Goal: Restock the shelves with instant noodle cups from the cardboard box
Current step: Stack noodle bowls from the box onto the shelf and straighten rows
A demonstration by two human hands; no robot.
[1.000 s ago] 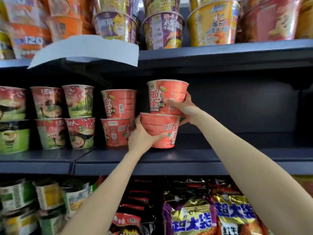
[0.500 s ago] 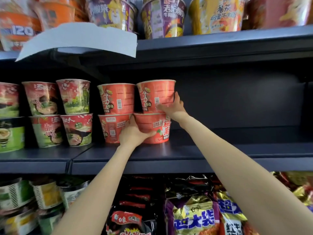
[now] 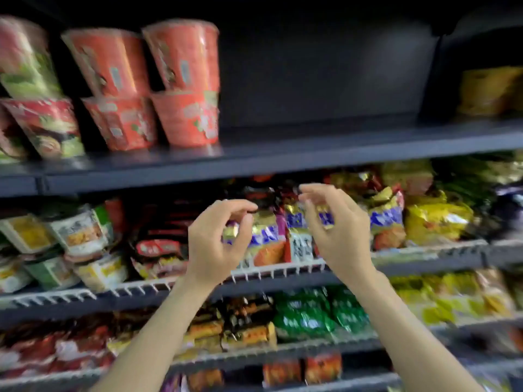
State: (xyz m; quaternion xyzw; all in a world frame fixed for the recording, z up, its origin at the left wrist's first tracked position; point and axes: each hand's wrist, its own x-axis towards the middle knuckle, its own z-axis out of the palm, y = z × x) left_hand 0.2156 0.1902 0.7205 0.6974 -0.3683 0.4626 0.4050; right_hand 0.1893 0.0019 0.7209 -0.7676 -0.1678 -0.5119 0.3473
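Two stacks of red noodle cups stand on the dark shelf (image 3: 311, 149) at upper left. The right stack has a top cup (image 3: 184, 55) on a bottom cup (image 3: 188, 118). A second red stack (image 3: 113, 89) stands to its left. My left hand (image 3: 219, 241) and my right hand (image 3: 336, 230) hang below that shelf, in front of the snack bags. Both hold nothing, and their fingers are loosely curled. The cardboard box is out of view. The frame is blurred.
Red and green cups (image 3: 36, 108) fill the shelf's far left. The shelf to the right of the red stacks is bare. Below it, wire-fronted shelves (image 3: 283, 268) hold many noodle packs and bags (image 3: 435, 219). A yellow pack (image 3: 486, 90) sits at the far right.
Both hands let go of the two stacked red cups, which stay on the shelf, and dropped below the shelf edge. The view tilted downward and to the right.
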